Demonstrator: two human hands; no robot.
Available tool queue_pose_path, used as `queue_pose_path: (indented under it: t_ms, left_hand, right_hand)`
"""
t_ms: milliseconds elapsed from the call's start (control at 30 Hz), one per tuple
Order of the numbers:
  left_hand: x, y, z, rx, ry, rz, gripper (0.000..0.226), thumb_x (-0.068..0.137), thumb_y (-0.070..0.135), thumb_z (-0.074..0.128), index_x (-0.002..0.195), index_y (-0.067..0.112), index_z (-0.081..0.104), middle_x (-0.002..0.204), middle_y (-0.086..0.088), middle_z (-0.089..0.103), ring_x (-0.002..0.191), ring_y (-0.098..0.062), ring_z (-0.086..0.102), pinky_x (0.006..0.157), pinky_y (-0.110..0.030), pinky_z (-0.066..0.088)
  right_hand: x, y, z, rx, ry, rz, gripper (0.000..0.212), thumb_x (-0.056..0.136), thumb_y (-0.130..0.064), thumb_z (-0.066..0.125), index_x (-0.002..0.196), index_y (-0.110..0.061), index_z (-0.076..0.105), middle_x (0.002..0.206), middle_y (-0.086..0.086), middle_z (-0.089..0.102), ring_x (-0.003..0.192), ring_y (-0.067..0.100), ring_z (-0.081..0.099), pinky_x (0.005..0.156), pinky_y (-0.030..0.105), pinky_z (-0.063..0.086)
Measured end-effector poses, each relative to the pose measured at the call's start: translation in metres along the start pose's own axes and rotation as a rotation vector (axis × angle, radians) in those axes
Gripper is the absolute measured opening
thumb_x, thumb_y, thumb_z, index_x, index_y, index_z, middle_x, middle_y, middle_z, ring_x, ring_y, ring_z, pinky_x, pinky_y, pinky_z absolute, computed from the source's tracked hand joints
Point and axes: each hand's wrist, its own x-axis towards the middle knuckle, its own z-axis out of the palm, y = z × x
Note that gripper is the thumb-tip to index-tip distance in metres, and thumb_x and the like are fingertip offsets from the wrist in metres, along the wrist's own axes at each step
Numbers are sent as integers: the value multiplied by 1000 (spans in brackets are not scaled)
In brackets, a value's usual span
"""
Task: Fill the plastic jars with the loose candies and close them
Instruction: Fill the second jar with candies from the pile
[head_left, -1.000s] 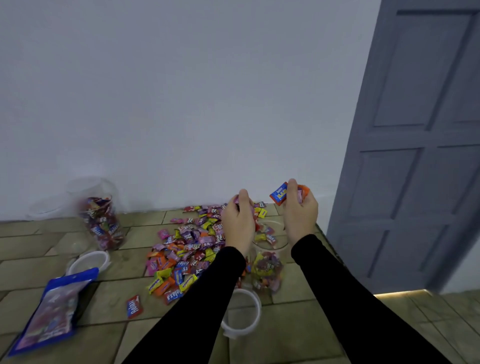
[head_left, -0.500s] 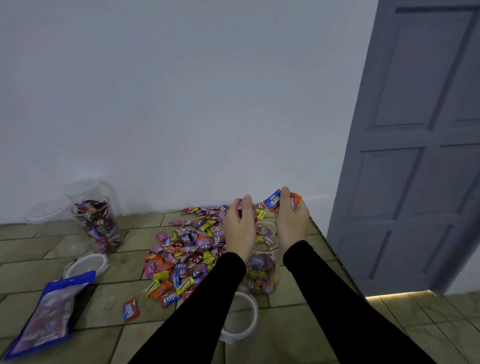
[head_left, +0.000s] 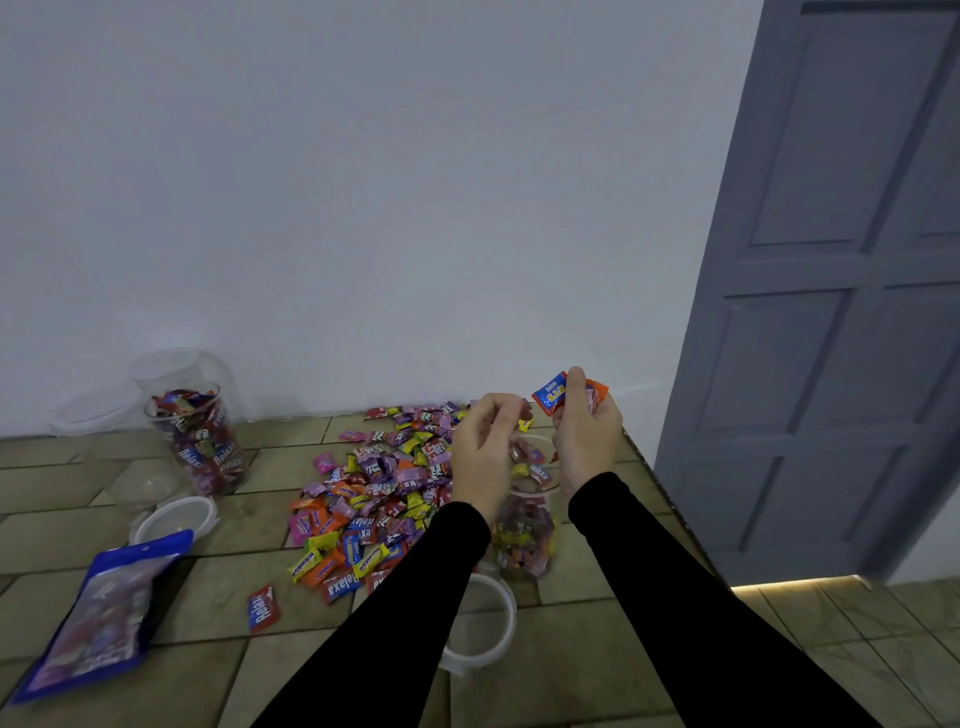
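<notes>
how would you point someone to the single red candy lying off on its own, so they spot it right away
Start at the big pile of loose candies on the tiled floor by the white wall. Look towards the camera and to the left, towards the blue bag. The red candy lies alone on bare tile between them, marked "Relaxa" in white, touching no other sweet.

You are in a room of a home, working low on the floor. The floor (head_left: 597, 670) is laid with brownish rectangular tiles, and it meets a plain white painted wall (head_left: 363, 208) with no fittings on it. To your right stands a grey panelled door (head_left: 841, 312) of the ordinary household kind, with a strip of warm light (head_left: 795, 583) showing along its bottom edge.
</notes>
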Motion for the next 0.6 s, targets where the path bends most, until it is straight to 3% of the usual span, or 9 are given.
queue_pose_path:
  t_ms: [133,200,267,367,467,600]
  left_hand:
    - [1,-14,-3,75,40,30,36,103,21,34,97,8,67,95,1,67,87,6,59,77,-8,43]
    - [-2,-23,-6,-20,58,-124,49,101,44,28,101,17,68,101,2,70,94,-1,63,84,-19,49]
    - [-7,-33,-7,-113,41,-310,63,102,53,19,109,15,68,106,-2,71,93,-5,66,82,-23,50]
    - [-10,-43,-5,-269,13,-516,76,101,55,16,109,2,69,101,-14,72,83,-20,68,73,-30,53]
    - [-11,-45,-1,-352,41,-578,73,103,49,18,114,-7,64,102,-21,68,76,-29,60,62,-29,56]
    - [-11,-46,0,-337,88,-581,67,105,39,17,113,-9,64,106,-26,66,83,-33,58,69,-33,54]
  right_hand:
    - [1,3,-1,-24,-7,-43,40,96,-35,50,62,-19,36,53,-7,41,45,5,35,49,23,31]
    - [1,3,-1,-37,-9,-56,41,97,-34,50,62,-18,35,55,-5,41,45,5,35,49,21,31]
    - [1,3,-1,-41,-10,-56,40,97,-33,50,63,-18,35,55,-5,41,44,4,36,47,19,32]
    - [3,4,-1,-63,-12,-57,41,97,-34,50,62,-18,35,56,-5,41,45,5,36,47,19,32]
    - [5,5,0,-91,-28,-40,41,96,-35,51,62,-18,36,55,-5,42,44,5,36,47,20,31]
    - [6,6,0,-55,-57,5,36,94,-34,55,65,-17,42,57,-4,44,44,3,39,49,19,33]
